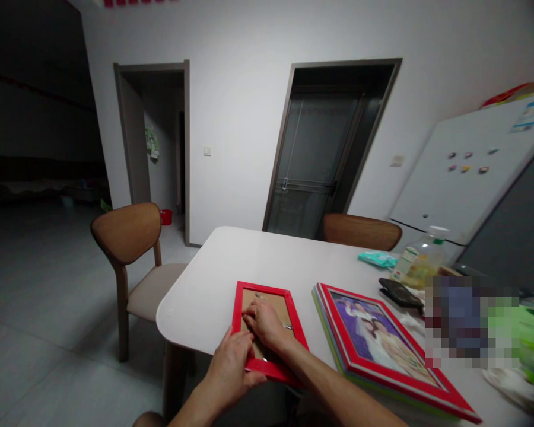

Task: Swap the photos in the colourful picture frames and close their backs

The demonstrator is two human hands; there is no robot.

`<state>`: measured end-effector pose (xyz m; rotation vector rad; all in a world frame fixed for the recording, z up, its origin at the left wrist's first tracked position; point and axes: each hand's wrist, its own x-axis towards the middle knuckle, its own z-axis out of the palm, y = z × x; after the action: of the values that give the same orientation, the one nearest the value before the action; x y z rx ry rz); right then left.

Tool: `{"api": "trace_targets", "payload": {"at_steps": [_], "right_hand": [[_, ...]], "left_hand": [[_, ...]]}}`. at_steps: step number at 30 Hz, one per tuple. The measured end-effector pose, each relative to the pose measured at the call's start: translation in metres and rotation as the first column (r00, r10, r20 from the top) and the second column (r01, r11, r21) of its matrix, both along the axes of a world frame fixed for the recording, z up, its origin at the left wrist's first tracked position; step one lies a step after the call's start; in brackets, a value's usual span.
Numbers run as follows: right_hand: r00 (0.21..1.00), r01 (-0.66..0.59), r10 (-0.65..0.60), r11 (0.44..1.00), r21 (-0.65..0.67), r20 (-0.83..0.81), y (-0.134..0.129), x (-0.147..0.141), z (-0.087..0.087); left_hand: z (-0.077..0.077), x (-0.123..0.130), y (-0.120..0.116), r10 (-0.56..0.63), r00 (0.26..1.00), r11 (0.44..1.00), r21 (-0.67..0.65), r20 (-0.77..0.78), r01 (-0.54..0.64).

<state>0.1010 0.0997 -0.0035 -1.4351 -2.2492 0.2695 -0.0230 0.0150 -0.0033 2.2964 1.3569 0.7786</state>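
Note:
A small red picture frame (298,329) lies on the table with its brown backing board (249,296) facing up. Small metal clips show at the board's top and right edges. My left hand (231,362) grips the frame's near left corner, thumb along the front edge. Over the board's left side, my right hand (267,323) has its fingers bent and pressed together. Whatever they pinch is hidden beneath them. To the right lies a stack of larger frames, topped by a red-framed photo (374,338) of people against purple.
The white table (267,249) has a rounded left corner. At its right are a phone (400,292), a plastic bottle (420,258) with yellowish liquid, a teal packet (377,259) and a blurred-out patch. Wooden chairs (129,234) stand at the left and far side.

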Motion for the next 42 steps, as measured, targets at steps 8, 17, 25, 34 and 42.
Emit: {"api": "trace_targets", "payload": {"at_steps": [8, 17, 25, 34, 42], "right_hand": [[0.955, 0.292, -0.292, 0.956, -0.018, -0.050, 0.040, 0.022, -0.004], [0.868, 0.484, -0.493, 0.868, -0.116, -0.064, 0.070, 0.025, -0.010], [0.876, 0.342, -0.360, 0.933, -0.113, -0.322, 0.043, 0.040, 0.019], [0.230, 0.243, -0.379, 0.914, -0.324, -0.896, -0.056, 0.072, 0.025], [-0.262, -0.241, -0.337, 0.930, -0.277, -0.904, -0.087, 0.047, 0.042]], "left_hand": [[-0.005, 0.001, 0.001, 0.006, 1.000, 1.000, 0.028, 0.018, -0.006], [0.001, 0.000, -0.005, 0.029, 1.000, 1.000, 0.001, 0.013, -0.029], [-0.001, 0.030, -0.008, -0.039, 0.974, 0.999, -0.039, -0.225, 0.031], [0.027, 0.035, -0.005, 0.068, 0.933, 0.996, 0.029, 0.354, -0.084], [0.086, 0.079, -0.017, 0.144, 0.229, 0.981, -0.168, 0.963, 0.093]]}}
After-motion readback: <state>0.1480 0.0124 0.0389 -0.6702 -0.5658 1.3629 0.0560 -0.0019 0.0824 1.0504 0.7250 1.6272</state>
